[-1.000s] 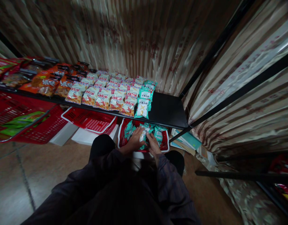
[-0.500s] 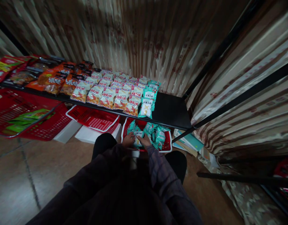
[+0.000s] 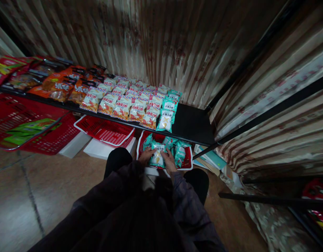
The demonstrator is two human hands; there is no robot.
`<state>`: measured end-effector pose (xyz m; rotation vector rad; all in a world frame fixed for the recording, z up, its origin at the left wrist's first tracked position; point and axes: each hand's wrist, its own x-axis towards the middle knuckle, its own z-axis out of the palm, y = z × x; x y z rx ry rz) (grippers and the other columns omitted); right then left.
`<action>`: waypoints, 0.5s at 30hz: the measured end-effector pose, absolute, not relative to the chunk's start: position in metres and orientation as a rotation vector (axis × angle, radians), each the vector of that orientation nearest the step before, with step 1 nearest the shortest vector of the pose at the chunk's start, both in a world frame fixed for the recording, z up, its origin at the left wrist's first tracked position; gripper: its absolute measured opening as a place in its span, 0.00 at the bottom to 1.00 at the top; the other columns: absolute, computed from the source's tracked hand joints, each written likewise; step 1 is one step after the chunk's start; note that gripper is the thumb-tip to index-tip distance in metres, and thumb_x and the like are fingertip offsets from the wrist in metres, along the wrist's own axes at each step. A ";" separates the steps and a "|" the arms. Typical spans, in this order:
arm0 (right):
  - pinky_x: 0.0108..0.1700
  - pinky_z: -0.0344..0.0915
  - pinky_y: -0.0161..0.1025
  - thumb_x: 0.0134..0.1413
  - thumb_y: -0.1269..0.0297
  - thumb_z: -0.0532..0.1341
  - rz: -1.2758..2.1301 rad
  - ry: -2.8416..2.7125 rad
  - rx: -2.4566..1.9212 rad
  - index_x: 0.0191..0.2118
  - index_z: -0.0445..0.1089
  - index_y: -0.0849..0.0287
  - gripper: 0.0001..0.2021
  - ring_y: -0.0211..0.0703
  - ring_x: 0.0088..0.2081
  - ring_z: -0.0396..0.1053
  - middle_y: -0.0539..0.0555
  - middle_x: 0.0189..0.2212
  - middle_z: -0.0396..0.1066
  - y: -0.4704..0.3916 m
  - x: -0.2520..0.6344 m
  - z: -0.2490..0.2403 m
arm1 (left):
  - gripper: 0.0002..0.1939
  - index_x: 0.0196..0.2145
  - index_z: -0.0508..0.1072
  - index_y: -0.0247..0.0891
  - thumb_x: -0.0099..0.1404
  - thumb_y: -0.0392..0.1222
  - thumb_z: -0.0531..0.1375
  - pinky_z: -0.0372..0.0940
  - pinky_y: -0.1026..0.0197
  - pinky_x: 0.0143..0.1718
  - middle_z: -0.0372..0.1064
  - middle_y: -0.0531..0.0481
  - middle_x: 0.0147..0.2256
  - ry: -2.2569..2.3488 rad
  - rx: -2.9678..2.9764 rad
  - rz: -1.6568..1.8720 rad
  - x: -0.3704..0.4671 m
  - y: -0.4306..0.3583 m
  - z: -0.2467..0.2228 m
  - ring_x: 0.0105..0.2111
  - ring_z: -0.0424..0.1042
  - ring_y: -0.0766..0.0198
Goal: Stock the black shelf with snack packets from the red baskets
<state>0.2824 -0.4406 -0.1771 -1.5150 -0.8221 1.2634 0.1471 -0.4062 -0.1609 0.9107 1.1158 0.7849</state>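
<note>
Between my two hands is a teal-and-white snack bag (image 3: pixel 158 157), its printed front facing up. My left hand (image 3: pixel 146 156) grips its left side and my right hand (image 3: pixel 168 159) its right side, thumbs on the front. Below and around it is a red basket with a white rim (image 3: pixel 189 168), holding more teal snack bags (image 3: pixel 180 152). Above, on the black shelf (image 3: pixel 194 122), a short column of the same teal bags (image 3: pixel 166 119) lies beside rows of white-and-orange snack bags (image 3: pixel 121 107).
Orange snack bags (image 3: pixel 63 90) fill the shelf's left part. Underneath are a red basket (image 3: pixel 106 131) and a larger red basket with green packs (image 3: pixel 51 140). Flat cartons (image 3: pixel 211 157) lie right of my basket. A black rack bar (image 3: pixel 255 120) slants across the right side.
The held snack bag has come up slightly towards me, and more of its front shows. My right hand has shifted a little right and down. The shelf bags remain in place.
</note>
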 end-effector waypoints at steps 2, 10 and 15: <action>0.51 0.71 0.46 0.50 0.41 0.58 1.275 -0.771 -1.446 0.59 0.63 0.56 0.34 0.51 0.53 0.71 0.59 0.53 0.71 -0.444 0.286 -0.168 | 0.24 0.41 0.73 0.34 0.56 0.58 0.65 0.70 0.58 0.35 0.76 0.45 0.32 1.067 0.858 0.791 0.151 -0.410 -0.152 0.31 0.76 0.59; 0.45 0.70 0.46 0.45 0.43 0.63 1.259 -0.597 -1.291 0.39 0.73 0.57 0.22 0.52 0.46 0.73 0.56 0.40 0.78 -0.443 0.296 -0.134 | 0.23 0.42 0.74 0.34 0.54 0.53 0.68 0.71 0.56 0.39 0.77 0.44 0.35 0.987 0.808 0.790 0.150 -0.417 -0.118 0.35 0.77 0.57; 0.34 0.67 0.37 0.37 0.51 0.68 1.219 -0.524 -1.305 0.30 0.71 0.56 0.16 0.45 0.36 0.73 0.50 0.29 0.76 -0.443 0.297 -0.117 | 0.22 0.38 0.75 0.33 0.52 0.53 0.67 0.70 0.55 0.37 0.75 0.43 0.34 0.978 0.974 0.863 0.144 -0.420 -0.092 0.35 0.75 0.55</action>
